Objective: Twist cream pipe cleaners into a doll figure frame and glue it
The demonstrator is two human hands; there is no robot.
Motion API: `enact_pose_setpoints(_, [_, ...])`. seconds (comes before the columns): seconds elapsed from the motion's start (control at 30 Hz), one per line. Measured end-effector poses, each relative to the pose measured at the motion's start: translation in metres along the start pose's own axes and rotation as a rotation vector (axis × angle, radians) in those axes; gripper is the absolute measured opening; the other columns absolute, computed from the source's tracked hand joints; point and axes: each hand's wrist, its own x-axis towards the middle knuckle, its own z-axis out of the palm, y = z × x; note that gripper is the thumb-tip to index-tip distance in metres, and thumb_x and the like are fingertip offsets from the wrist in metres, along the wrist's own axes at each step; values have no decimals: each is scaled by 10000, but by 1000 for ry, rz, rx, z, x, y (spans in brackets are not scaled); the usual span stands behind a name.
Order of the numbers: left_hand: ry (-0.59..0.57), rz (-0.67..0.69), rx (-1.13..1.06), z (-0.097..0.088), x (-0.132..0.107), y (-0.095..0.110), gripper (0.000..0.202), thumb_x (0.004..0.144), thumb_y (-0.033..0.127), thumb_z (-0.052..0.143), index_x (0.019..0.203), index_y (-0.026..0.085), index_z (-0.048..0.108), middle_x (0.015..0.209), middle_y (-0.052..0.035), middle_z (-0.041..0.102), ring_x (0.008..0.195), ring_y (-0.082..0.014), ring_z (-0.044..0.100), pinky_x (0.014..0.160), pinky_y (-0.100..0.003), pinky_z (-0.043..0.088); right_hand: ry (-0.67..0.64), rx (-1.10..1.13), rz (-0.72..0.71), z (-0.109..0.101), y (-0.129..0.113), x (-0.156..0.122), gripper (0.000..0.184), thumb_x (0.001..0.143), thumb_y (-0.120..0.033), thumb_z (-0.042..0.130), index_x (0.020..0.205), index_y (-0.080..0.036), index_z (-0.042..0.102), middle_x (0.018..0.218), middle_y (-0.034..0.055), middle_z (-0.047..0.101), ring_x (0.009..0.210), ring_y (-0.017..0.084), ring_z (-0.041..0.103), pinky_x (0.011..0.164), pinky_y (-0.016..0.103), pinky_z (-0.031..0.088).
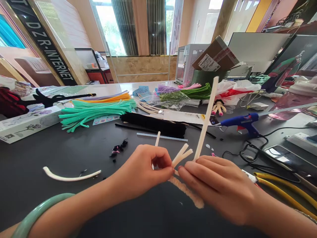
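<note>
Cream pipe cleaners (206,120) are gripped between both hands above the dark table. My left hand (148,167) pinches them at the joint, thumb against fingertips, and a short end pokes up behind its knuckles. Closed around the right side of the piece is my right hand (220,185), from which one long stem rises, leaning slightly right. Between the hands, short ends (182,154) fan upward. A thicker, fuzzy length (187,191) slants down below the fingers, partly covered by my right hand. The exact joint is hidden by fingertips.
A loose white stem (71,178) lies left, near black scraps (119,148). Bundles of mint pipe cleaners (96,112) and black pipe cleaners (153,125) lie ahead. At right are a blue glue gun (242,123), yellow-handled pliers (287,185), a phone (284,160) and dark cables (257,148).
</note>
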Motion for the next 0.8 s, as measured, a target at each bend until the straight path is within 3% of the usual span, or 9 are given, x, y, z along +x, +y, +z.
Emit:
enact_pose_setpoints(0.17, [-248,-64,93,-8,2,1,134,727,222,563,614,152,581,570,45,527,566,-91,463,522,-180,359,6,69,-72,4,-4,-4,393,909,-37,318,763,-116,674,731,67,680,577,145,538,563,297,435])
enact_pose_setpoints(0.33, [-318,-74,196,-9,-2,1,111,720,218,555,633,167,601,610,34,580,593,-108,521,542,-183,389,-13,202,-69,10,-9,-5,325,873,-7,390,719,-112,656,758,64,674,591,140,513,550,299,449])
enact_pose_setpoints(0.53, [-306,5,245,-3,-4,-4,142,675,78,526,629,171,623,584,31,572,557,-114,510,506,-189,373,6,222,-102,14,-13,-1,267,873,-10,424,810,-102,667,802,58,673,655,142,525,623,305,458])
enact_pose_setpoints(0.67, [-298,95,221,-2,-3,-5,190,650,34,518,531,164,588,484,60,469,502,-93,448,472,-178,330,-73,277,80,13,-16,0,343,932,-81,371,724,-160,632,689,19,576,569,110,469,534,236,417])
enact_pose_setpoints(0.8, [-219,150,189,-2,-2,-5,210,707,64,541,527,153,605,483,63,499,497,-79,419,459,-168,304,-147,362,254,14,-14,-5,345,973,-160,333,742,-191,587,693,-6,510,582,85,482,522,174,415])
